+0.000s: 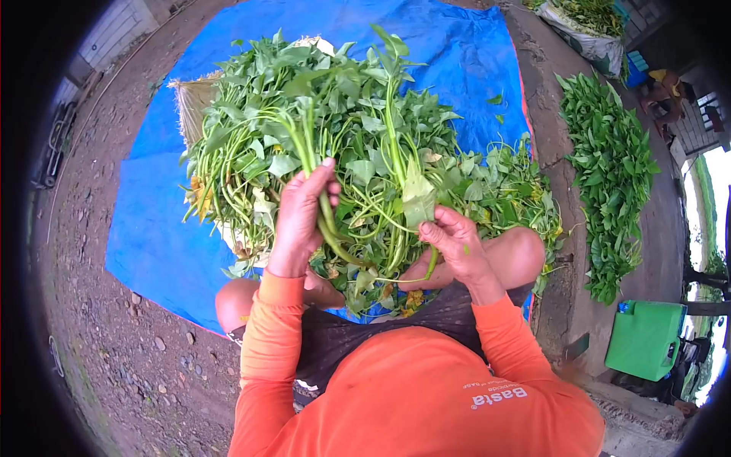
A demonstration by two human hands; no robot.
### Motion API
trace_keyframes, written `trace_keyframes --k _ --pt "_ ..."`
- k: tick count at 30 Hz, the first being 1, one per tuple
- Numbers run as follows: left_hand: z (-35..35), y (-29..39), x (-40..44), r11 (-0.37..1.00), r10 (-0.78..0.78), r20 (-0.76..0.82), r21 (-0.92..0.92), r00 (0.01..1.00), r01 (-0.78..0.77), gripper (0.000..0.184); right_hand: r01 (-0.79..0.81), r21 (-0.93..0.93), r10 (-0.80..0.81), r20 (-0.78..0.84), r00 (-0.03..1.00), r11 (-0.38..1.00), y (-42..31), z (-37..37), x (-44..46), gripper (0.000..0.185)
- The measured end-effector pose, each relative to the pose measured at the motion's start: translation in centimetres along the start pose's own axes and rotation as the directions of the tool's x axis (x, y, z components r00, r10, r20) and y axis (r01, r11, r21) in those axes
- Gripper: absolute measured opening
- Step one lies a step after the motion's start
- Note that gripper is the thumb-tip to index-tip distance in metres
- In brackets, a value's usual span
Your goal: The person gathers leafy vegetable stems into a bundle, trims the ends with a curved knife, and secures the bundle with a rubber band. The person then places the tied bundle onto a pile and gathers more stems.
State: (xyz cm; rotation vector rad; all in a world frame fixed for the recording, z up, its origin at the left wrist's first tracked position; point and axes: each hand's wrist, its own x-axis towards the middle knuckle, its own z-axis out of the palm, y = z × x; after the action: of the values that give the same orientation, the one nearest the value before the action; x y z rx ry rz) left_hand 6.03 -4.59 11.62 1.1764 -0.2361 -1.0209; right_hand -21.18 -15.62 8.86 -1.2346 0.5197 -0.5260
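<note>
My left hand (304,209) is wrapped round a small bunch of leafy green stems (301,145) that look like water spinach. Their leafy tops point away from me, and the thick cut ends bend down below my fist. Thumb and fingers of my right hand (459,245) pinch a pale green leaf (418,196), which hangs among other stems. Under and beyond both hands spreads a large heap of the same greens (251,114), with some yellowed leaves (199,196) at its left side.
The heap lies on a blue tarp (152,228) in front of my crossed legs. To the right, another row of greens (609,183) lies on the concrete, with a green jerrycan (646,339) nearer me. A filled white sack (586,38) stands at the far right. Stony ground (145,365) borders the left.
</note>
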Motion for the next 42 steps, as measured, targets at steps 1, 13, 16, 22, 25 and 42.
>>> trace_keyframes --k 1,13,16,22,25,42 --pt "0.6 -1.0 0.1 0.999 -0.036 0.044 -0.028 0.998 0.037 0.026 0.025 -0.04 -0.024 0.024 0.999 0.999 -0.2 1.6 0.2 0.024" --pt "1.3 -4.2 0.6 0.989 0.144 -0.031 -0.033 0.989 -0.145 0.018 -0.041 -0.328 -0.07 -0.32 0.945 0.944 5.5 0.9 2.2 0.044" --pt "1.0 -4.6 0.9 0.983 0.168 -0.069 0.089 0.983 -0.162 0.017 0.058 -0.599 -0.377 -0.423 0.824 0.799 0.9 0.8 3.6 0.058" --pt "3.1 -6.5 0.2 0.954 0.225 0.015 0.199 0.974 -0.224 0.013 0.039 -0.598 -0.258 -0.285 0.923 0.801 -2.9 6.8 12.6 0.033" --pt "3.1 -6.5 -0.1 0.924 0.268 0.023 0.278 0.963 -0.263 0.017 0.142 -0.271 -0.222 -0.292 0.93 0.952 0.8 5.6 14.8 0.027" --pt "0.9 -6.1 0.8 0.921 0.231 -0.068 0.338 0.971 -0.195 0.028 0.023 -0.225 -0.096 -0.32 0.942 0.974 -3.7 5.2 9.2 0.054"
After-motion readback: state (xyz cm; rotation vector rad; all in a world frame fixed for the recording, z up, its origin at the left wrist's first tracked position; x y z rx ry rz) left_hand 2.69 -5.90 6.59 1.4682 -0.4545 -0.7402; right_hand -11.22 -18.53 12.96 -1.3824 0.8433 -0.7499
